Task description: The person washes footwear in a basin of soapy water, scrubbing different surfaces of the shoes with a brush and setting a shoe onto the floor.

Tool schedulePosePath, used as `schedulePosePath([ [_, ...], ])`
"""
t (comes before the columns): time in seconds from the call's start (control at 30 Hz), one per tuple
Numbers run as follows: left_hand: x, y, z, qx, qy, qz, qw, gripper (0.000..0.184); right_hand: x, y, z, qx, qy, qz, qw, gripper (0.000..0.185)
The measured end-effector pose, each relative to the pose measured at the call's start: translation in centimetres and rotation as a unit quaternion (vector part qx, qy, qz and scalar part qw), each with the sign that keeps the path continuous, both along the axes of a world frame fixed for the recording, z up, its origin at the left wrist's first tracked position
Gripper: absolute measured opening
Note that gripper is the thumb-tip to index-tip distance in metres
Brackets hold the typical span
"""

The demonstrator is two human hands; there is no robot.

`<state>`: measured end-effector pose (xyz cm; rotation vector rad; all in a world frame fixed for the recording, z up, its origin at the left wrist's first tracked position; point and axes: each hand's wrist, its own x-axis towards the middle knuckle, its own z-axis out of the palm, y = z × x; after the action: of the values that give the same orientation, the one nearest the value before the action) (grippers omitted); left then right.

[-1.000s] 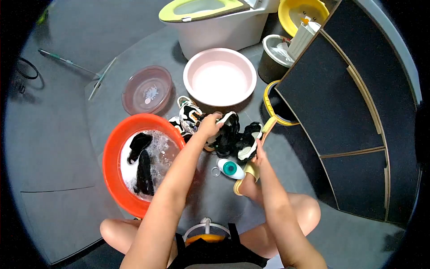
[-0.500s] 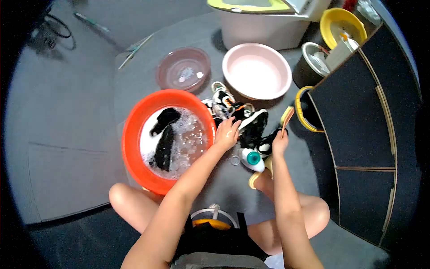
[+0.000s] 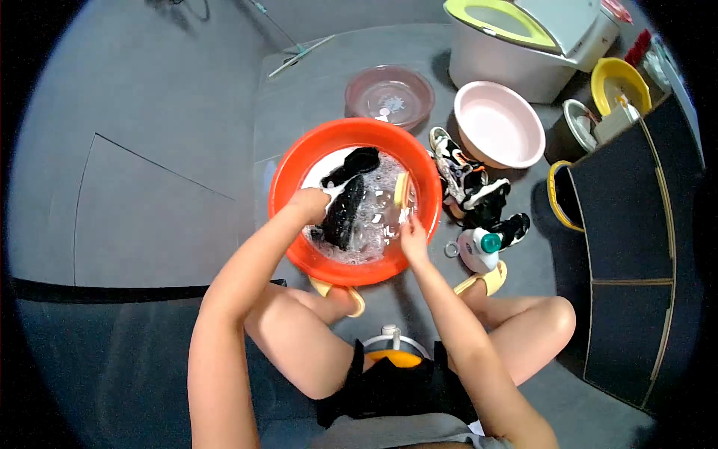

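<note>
A red basin (image 3: pixel 283 173) of sudsy water stands in front of me. Two black shoes with white edges lie in it: one shoe (image 3: pixel 344 215) nearer me, another shoe (image 3: pixel 359 160) behind it. My left hand (image 3: pixel 310 205) reaches over the left rim, its fingers closed on the white edge of the nearer shoe; the fingertips are partly hidden. My right hand (image 3: pixel 413 239) is at the basin's right side, closed round the handle of a scrub brush (image 3: pixel 402 190). The brush head is over the foamy water, apart from the shoes.
More shoes (image 3: pixel 486 200) lie right of the basin, beside a white bottle (image 3: pixel 477 253) with a green cap. Behind are a translucent basin (image 3: pixel 415 112) and a pink basin (image 3: pixel 516 159). A dark cabinet (image 3: pixel 624 247) stands on the right.
My left hand has moved from the shoe pile to the shoe in the red basin. My right hand has brought the brush left over the basin. The view has turned left.
</note>
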<state>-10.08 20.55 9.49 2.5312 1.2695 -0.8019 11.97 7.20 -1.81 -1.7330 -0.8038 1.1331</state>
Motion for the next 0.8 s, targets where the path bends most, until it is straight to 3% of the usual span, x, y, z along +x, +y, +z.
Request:
schedulePosePath([
  [0.07,-3.7,0.5,-2.4,0.021,-0.138,0.067,0.988,0.030,-2.5,0.9,-8.2,-0.009,-0.054,0.034,0.998,0.040],
  [0.1,-5.2,0.7,-4.2,0.030,-0.204,0.099,0.974,0.031,-3.8,1.1,-8.4,-0.033,-0.067,0.016,0.997,0.036],
  [0.2,-7.8,0.6,-11.8,-0.063,-0.306,0.341,0.887,0.041,-5.6,2.1,-13.3,-0.069,-0.213,0.033,0.974,0.036],
  [0.27,-8.8,0.4,-19.3,-0.033,-0.303,0.419,0.856,0.046,-5.7,3.6,-15.4,-0.132,-0.215,0.056,0.966,0.044],
  [0.3,-8.5,0.3,-20.8,-0.030,-0.289,0.434,0.853,0.053,-5.6,4.2,-16.5,-0.163,-0.216,0.067,0.960,0.048],
  [0.37,-8.2,0.2,-25.8,-0.031,-0.290,0.468,0.834,0.080,-4.9,5.8,-18.5,-0.174,-0.236,0.097,0.951,0.065],
  [0.43,-7.2,0.4,-26.9,-0.064,-0.257,0.468,0.843,0.097,-3.9,8.2,-19.7,-0.221,-0.266,0.139,0.928,0.066],
  [0.47,-7.0,0.9,-26.1,-0.099,-0.217,0.463,0.854,0.104,-3.8,9.1,-20.1,-0.170,-0.282,0.117,0.937,0.066],
  [0.5,-7.3,1.5,-26.3,-0.176,-0.234,0.484,0.824,0.104,-3.6,9.9,-20.3,-0.117,-0.298,0.093,0.943,0.067],
  [0.53,-6.9,1.8,-26.8,-0.170,-0.271,0.497,0.806,0.100,-3.2,10.8,-20.4,-0.063,-0.313,0.069,0.945,0.067],
  [0.6,-6.1,0.8,-27.6,-0.165,-0.333,0.525,0.765,0.094,-3.4,12.3,-18.5,0.034,-0.219,0.000,0.975,0.060],
  [0.63,-5.4,0.3,-28.6,-0.056,-0.353,0.525,0.772,0.080,-3.8,12.4,-16.6,0.080,-0.167,-0.036,0.982,0.056],
  [0.67,-5.1,0.0,-28.9,-0.029,-0.451,0.508,0.733,0.054,-4.0,12.1,-14.9,0.077,-0.200,-0.011,0.977,0.050],
  [0.73,-3.8,1.0,-26.1,-0.038,-0.492,0.573,0.655,0.038,-4.4,10.3,-12.0,0.075,-0.263,0.032,0.961,0.040],
  [0.77,-2.5,0.7,-25.8,0.058,-0.503,0.542,0.671,0.033,-5.6,9.1,-11.3,0.099,-0.302,0.026,0.948,0.030],
  [0.8,-1.6,0.1,-26.7,0.073,-0.502,0.551,0.663,0.034,-6.6,7.5,-10.7,0.045,-0.344,0.098,0.933,0.027],
])
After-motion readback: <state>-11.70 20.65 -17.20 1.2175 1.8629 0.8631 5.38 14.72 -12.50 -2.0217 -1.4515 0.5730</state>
